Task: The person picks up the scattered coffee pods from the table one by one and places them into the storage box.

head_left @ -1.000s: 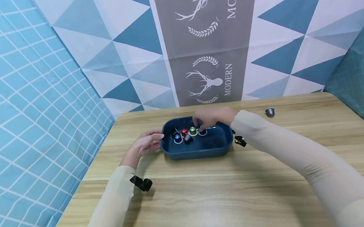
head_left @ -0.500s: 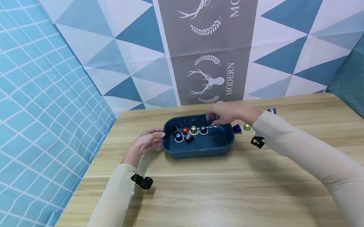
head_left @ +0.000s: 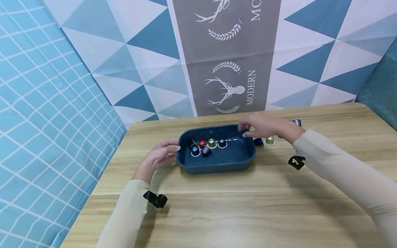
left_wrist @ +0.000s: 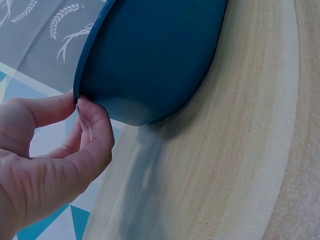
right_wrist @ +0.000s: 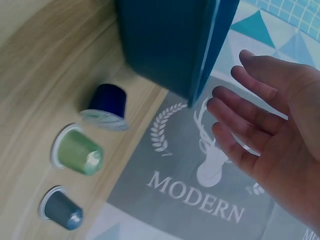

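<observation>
The right hand (head_left: 263,125) has its fingers apart and loosely bent, holding nothing, near the tray's (head_left: 217,168) 2 o'clock rim; it has drawn away from the black capsule (head_left: 222,142), now standing just off the tray's middle toward 1, so that one seems let go and the hand free; the left hand (head_left: 160,156) pinches the rim at 9; a red capsule (head_left: 202,143) sits inside toward 10; outside, toward 3, are a dark blue capsule (head_left: 258,142) and a light green capsule (head_left: 269,140).
</observation>
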